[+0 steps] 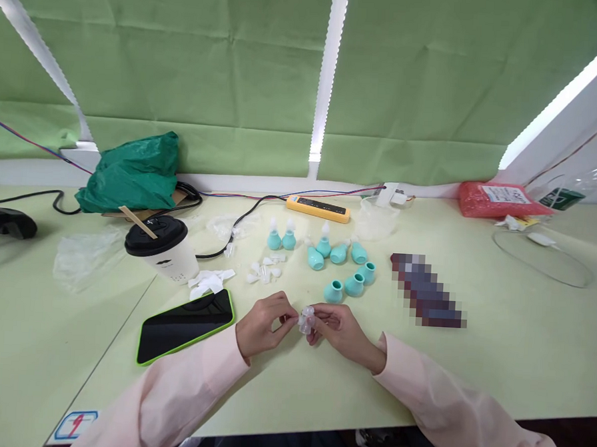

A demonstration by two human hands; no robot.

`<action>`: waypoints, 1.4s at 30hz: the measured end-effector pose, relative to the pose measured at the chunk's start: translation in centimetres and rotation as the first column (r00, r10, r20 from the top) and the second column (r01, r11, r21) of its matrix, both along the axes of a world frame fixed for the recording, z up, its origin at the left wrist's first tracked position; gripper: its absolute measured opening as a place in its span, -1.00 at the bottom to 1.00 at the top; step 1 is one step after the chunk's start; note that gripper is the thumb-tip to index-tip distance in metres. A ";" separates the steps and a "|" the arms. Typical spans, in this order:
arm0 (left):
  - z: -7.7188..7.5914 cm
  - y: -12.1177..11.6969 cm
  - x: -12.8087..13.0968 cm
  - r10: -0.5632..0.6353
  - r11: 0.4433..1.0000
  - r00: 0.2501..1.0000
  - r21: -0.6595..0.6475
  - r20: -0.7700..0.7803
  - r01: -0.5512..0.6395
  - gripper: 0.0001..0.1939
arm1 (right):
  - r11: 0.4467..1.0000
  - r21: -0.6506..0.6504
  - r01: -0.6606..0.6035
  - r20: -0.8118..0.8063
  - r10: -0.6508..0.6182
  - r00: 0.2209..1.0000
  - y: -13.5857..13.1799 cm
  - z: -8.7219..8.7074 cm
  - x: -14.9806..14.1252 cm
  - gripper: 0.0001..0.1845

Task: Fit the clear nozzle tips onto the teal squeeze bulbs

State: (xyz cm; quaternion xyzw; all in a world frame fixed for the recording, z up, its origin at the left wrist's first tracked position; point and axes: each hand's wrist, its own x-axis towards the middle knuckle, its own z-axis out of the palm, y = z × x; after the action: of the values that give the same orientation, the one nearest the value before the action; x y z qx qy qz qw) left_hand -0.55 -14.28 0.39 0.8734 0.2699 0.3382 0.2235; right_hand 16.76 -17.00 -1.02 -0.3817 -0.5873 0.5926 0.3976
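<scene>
Both of my hands meet just above the pale green table point(497, 340). They pinch a small clear plastic part point(306, 319) between them, my left hand point(263, 325) from the left and my right hand point(340, 329) from the right. Fingers of both are closed on it. Just beyond them stand several teal rubber bulbs point(343, 269), some capped with clear tips. A scatter of small clear tips point(265, 270) lies to the left of the bulbs. Pink sleeves cover both forearms.
A phone in a green case point(187, 324) lies left of my hands, a lidded paper cup point(163, 246) behind it. Farther back are a green bag point(131, 171), a yellow power strip point(318, 208), a clear container point(376, 217), a red packet point(500, 199) and a pixelated dark object point(428, 289).
</scene>
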 end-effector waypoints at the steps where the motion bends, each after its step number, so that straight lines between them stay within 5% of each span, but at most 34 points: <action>1: 0.0 0.0 0.1 0.004 0.999 1.000 0.041 -0.005 -0.003 -0.83 | 1.000 -0.003 0.011 0.002 -0.011 1.000 0.0 0.0 0.0 -0.68; 11: -0.2 -0.1 0.0 0.000 0.988 0.999 0.155 -0.043 0.006 -0.82 | 1.000 0.006 0.009 0.028 -0.010 1.000 0.2 -0.3 -0.1 -0.70; 28: -0.2 -0.8 0.4 0.146 0.983 0.975 -0.138 0.166 -0.124 -0.82 | 1.000 0.018 0.024 0.020 -0.025 0.999 0.1 0.2 -0.1 -0.69; 32: -0.7 -1.1 0.7 0.114 0.988 0.988 -0.113 0.102 -0.102 -0.77 | 0.999 -0.004 0.042 -0.010 -0.042 0.999 0.1 0.0 -0.2 -0.69; 42: -1.6 -2.0 1.5 0.326 0.943 0.915 -0.156 0.239 -0.295 -0.87 | 0.985 -0.020 0.171 -0.084 -0.172 0.982 -0.2 -0.8 -0.9 -0.72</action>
State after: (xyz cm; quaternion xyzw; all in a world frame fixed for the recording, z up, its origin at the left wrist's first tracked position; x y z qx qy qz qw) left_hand 0.99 -16.23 -1.19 0.7524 0.3927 0.4655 0.2510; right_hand 15.85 -17.24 -1.80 -0.4078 -0.5311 0.5756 0.4694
